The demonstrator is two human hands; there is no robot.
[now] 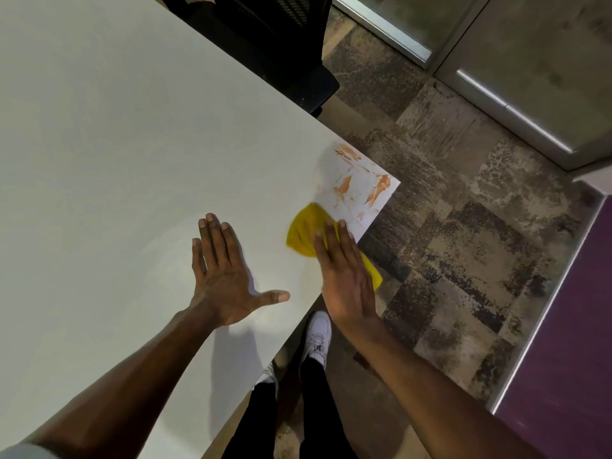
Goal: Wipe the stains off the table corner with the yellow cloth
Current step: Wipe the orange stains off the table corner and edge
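Table [116, 144]: white top; its corner points right, over the carpet [463, 243].
Stains [361, 183]: orange smears across the corner, from the tip back along both edges.
Cloth [306, 231]: yellow, blurred, lying on the near edge just short of the stains; one end hangs past the edge.
Right hand [346, 276]: fingers straight, palm pressed flat on the cloth, not curled round it; it covers the cloth's middle.
Left hand [222, 276]: flat on the bare top beside the cloth, fingers spread, holding nothing.
Chair [281, 44]: black, against the far edge, well apart from the corner.
Shoe [318, 332]: white, on the floor below the near edge.
Panel [569, 342]: purple, at far right.
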